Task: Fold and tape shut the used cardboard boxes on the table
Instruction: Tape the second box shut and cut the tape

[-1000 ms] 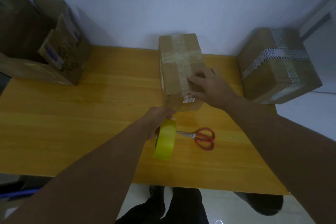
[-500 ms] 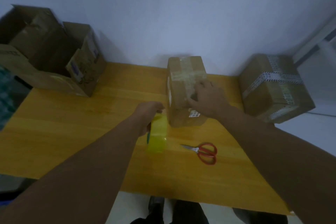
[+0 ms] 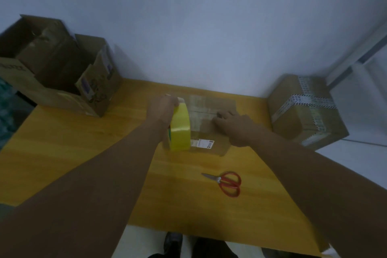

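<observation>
the small brown cardboard box (image 3: 211, 123) sits mid-table, light and stiff, likely to slide. right hand (image 3: 234, 125) presses flat on top; left hand (image 3: 162, 109) grips the yellow tape roll (image 3: 180, 128) at its left edge.

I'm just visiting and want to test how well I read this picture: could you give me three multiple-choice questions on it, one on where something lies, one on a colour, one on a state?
1. Where are the scissors?
A. on the bare table, nearer the person than the middle box
B. inside the open box
C. in the right hand

2. What colour is the tape roll?
A. red
B. yellow
C. white

3. How does the box at far left stand?
A. taped shut
B. flattened
C. open, flaps up

Answers:
1 A, they lie on the wood in front of the middle box.
2 B, the roll in the left hand is yellow.
3 C, its flaps stand up, dark inside.
</observation>
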